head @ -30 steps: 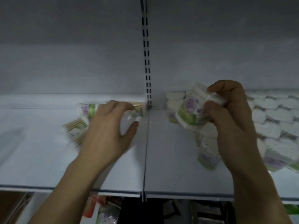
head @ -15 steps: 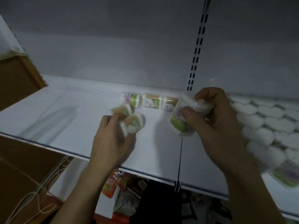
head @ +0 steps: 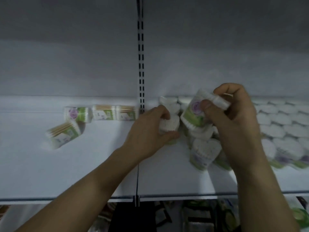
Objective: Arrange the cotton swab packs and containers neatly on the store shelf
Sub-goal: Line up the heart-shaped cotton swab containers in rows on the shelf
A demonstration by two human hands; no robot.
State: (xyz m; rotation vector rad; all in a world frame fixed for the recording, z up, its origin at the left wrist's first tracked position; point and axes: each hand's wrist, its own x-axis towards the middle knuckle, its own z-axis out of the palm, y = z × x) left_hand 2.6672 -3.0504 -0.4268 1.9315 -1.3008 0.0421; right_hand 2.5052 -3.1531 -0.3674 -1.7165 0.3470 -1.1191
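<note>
White heart-shaped swab container (head: pixel 168 123) gripped by left hand (head: pixel 150 133), right hand (head: pixel 234 124) pinching green-labelled swab pack (head: pixel 194 114) aloft, likely clearing placement space.

We have let go of the wooden-stick swab pack (head: pixel 64 133), which now lies tilted on the shelf (head: pixel 100 164), well apart from our hand. Our left hand (head: pixel 150 131) has crossed rightward past the slotted upright (head: pixel 140 64) and now grips a heart-shaped swab container (head: pixel 170 122) with curled fingers.

Shelf (head: pixel 70 173) smooth matt white metal; swab packs (head: pixel 104 114) glossy clear plastic, wooden sticks inside.
</note>
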